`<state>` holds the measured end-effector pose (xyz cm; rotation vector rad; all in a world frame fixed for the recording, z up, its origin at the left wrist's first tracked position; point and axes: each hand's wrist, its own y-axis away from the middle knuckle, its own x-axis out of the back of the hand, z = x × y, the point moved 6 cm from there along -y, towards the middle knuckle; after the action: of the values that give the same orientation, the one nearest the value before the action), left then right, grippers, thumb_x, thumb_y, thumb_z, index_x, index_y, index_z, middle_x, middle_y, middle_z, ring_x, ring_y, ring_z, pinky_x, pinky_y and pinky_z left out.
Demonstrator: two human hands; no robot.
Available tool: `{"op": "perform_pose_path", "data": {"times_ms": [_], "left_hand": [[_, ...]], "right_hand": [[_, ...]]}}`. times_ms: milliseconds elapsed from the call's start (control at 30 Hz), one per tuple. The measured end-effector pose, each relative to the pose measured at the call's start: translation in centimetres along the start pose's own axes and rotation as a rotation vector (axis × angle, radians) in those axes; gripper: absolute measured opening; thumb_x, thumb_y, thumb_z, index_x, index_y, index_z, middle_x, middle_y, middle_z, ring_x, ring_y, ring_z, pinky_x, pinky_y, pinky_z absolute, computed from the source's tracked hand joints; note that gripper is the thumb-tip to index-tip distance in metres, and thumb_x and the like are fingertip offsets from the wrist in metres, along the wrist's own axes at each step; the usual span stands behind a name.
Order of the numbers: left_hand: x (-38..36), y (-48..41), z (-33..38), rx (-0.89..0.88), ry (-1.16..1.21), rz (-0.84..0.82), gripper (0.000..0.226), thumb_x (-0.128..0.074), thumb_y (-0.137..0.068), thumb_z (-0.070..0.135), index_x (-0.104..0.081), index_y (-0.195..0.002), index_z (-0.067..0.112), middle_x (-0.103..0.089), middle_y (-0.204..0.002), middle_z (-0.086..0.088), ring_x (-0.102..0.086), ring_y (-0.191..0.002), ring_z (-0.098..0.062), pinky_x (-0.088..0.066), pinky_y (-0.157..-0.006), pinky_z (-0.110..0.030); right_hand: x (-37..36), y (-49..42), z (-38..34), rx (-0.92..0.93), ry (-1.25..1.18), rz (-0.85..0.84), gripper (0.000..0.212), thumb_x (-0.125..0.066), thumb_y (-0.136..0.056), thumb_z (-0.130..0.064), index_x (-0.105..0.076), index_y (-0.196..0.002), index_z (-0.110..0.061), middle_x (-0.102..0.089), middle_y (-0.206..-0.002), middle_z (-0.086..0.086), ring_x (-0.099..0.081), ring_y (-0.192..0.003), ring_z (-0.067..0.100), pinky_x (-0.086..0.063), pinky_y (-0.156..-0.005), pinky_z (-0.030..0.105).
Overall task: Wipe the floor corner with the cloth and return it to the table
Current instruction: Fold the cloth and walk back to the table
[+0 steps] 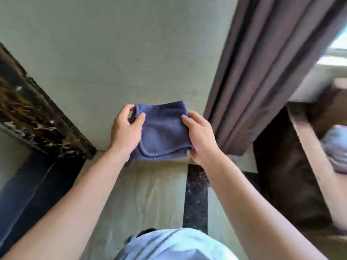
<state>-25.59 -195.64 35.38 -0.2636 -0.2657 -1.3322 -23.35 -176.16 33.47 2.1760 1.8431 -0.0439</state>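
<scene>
A folded blue cloth (163, 131) hangs in the air in front of me, held flat between both hands. My left hand (125, 132) grips its left edge, thumb on top. My right hand (200, 136) grips its right edge the same way. Below and behind the cloth lies the floor corner (105, 152), where the pale wall meets the beige floor beside a dark marble edge. The table is out of view.
A dark marble-patterned frame (37, 113) runs along the left. A brown curtain (262, 72) hangs at the right, reaching the floor. A dark stone strip (196, 199) crosses the beige floor. Dark wooden furniture (293, 175) stands at the far right.
</scene>
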Motion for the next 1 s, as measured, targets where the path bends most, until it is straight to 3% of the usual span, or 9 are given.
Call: {"op": "perform_pose_path", "data": {"times_ms": [100,233,400,500,600,667,767,900,1000], "left_hand": [[-17.7,6.7,6.0,-0.063,0.087,-0.312,0.010,-0.063,-0.089,0.022,-0.059,-0.088,0.031,-0.069,-0.089,-0.002,-0.061,-0.081,-0.020,-0.054,-0.090,-0.047],[-37.4,19.3,13.9,-0.259,0.195,-0.718,0.016,-0.061,-0.094,0.007,-0.059,-0.099,0.022,-0.065,-0.086,0.010,-0.059,-0.071,0.006,-0.051,-0.079,-0.022],[-54.4,37.9,22.3,-0.310,0.227,-1.204,0.020,-0.061,-0.094,0.010,-0.063,-0.096,0.030,-0.073,-0.095,0.000,-0.067,-0.084,-0.011,-0.055,-0.085,-0.032],[-61.2,45.1,24.9,-0.403,0.208,-1.343,0.017,-0.060,-0.092,0.011,-0.063,-0.099,0.026,-0.071,-0.095,0.000,-0.069,-0.089,-0.018,-0.056,-0.091,-0.041],[-67.9,49.8,26.2,-0.428,0.147,-1.431,0.014,-0.059,-0.091,0.015,-0.064,-0.102,0.022,-0.072,-0.099,-0.006,-0.072,-0.098,-0.030,-0.055,-0.096,-0.052],[-72.5,51.7,26.8,-0.405,0.137,-1.450,0.013,-0.059,-0.091,0.015,-0.064,-0.098,0.024,-0.072,-0.099,-0.009,-0.070,-0.093,-0.024,-0.054,-0.096,-0.054],[-81.4,54.3,28.0,-0.366,0.147,-1.469,0.012,-0.060,-0.091,0.015,-0.064,-0.100,0.022,-0.074,-0.103,-0.015,-0.067,-0.091,-0.019,-0.054,-0.097,-0.052],[-93.0,58.6,30.7,-0.333,0.130,-1.505,0.013,-0.062,-0.089,0.019,-0.063,-0.102,0.023,-0.071,-0.091,0.003,-0.064,-0.084,-0.011,-0.054,-0.088,-0.038],[-99.3,62.7,33.0,-0.298,0.109,-1.556,0.016,-0.063,-0.084,0.024,-0.061,-0.099,0.031,-0.074,-0.095,0.004,-0.068,-0.088,-0.011,-0.056,-0.094,-0.042]], "right_hand": [[18.9,5.0,-3.8,0.086,-0.026,0.271,0.020,-0.050,-0.097,-0.008,-0.069,-0.104,-0.008,-0.068,-0.094,0.012,-0.061,-0.088,0.021,-0.049,-0.080,0.035],[39.7,15.4,-8.0,0.202,-0.025,0.641,0.018,-0.049,-0.097,-0.003,-0.066,-0.100,-0.009,-0.066,-0.098,0.015,-0.060,-0.092,0.024,-0.050,-0.084,0.036],[58.4,31.8,-9.2,0.236,-0.176,1.118,0.017,-0.050,-0.098,-0.002,-0.063,-0.099,-0.011,-0.062,-0.099,0.016,-0.056,-0.090,0.027,-0.049,-0.082,0.038],[65.1,37.0,-8.9,0.264,-0.280,1.263,0.020,-0.048,-0.098,-0.001,-0.062,-0.093,-0.014,-0.059,-0.101,0.017,-0.054,-0.093,0.027,-0.046,-0.084,0.039],[71.4,39.2,-8.6,0.295,-0.349,1.340,0.018,-0.047,-0.098,-0.001,-0.063,-0.099,-0.010,-0.058,-0.103,0.017,-0.053,-0.093,0.027,-0.045,-0.084,0.039],[75.9,39.3,-8.4,0.293,-0.373,1.354,0.018,-0.047,-0.098,-0.001,-0.062,-0.107,-0.006,-0.058,-0.103,0.017,-0.053,-0.093,0.027,-0.045,-0.081,0.037],[84.1,38.7,-9.3,0.280,-0.366,1.380,0.018,-0.047,-0.098,-0.001,-0.062,-0.107,-0.006,-0.058,-0.103,0.018,-0.053,-0.091,0.026,-0.045,-0.074,0.032],[95.3,38.7,-11.0,0.268,-0.367,1.450,0.017,-0.048,-0.098,-0.002,-0.062,-0.100,-0.009,-0.059,-0.100,0.017,-0.054,-0.086,0.024,-0.045,-0.074,0.033],[101.9,40.4,-11.5,0.217,-0.400,1.509,0.016,-0.049,-0.098,-0.004,-0.063,-0.095,-0.011,-0.060,-0.099,0.016,-0.054,-0.087,0.025,-0.044,-0.076,0.034]]}}
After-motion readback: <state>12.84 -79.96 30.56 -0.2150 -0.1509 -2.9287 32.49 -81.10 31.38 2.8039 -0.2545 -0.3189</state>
